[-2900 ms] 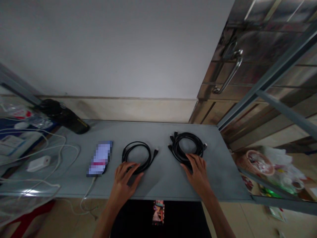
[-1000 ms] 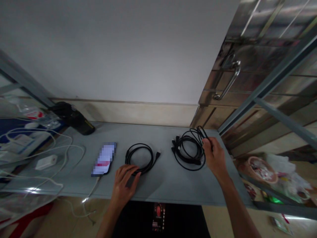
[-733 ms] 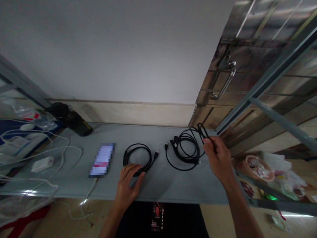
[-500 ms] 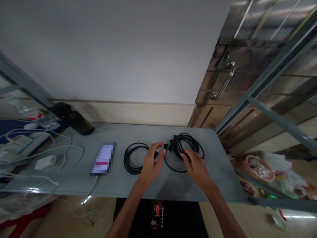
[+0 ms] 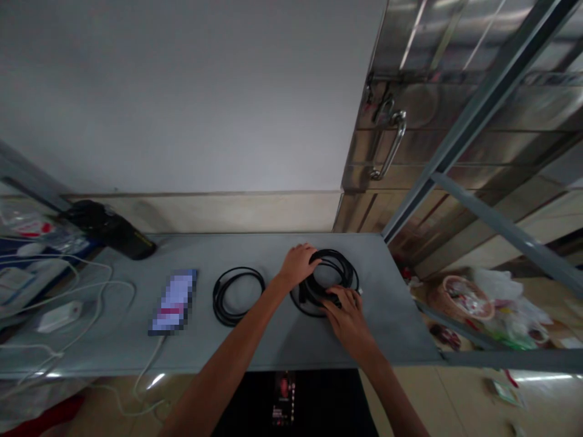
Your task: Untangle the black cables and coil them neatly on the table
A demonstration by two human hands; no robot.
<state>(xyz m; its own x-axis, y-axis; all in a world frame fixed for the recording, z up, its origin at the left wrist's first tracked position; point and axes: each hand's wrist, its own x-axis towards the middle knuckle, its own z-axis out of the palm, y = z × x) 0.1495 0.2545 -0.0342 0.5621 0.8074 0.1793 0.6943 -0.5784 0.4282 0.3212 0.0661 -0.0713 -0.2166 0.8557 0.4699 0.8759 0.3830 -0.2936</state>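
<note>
Hands (image 5: 298,266) (image 5: 348,314) apart, both curled, left farther forward.

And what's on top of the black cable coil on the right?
The left hand overlaps the far left edge of that cable coil, and the right hand its near edge. The strands beneath both hands are covered, so they can't be seen.

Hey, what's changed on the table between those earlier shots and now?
Your left hand has moved right, from the left black coil to the right black coil. Your right hand no longer raises part of that coil; it has come down to its near side. Whether either hand grips is unclear. The left black coil, phone and bottle stayed put.
</note>
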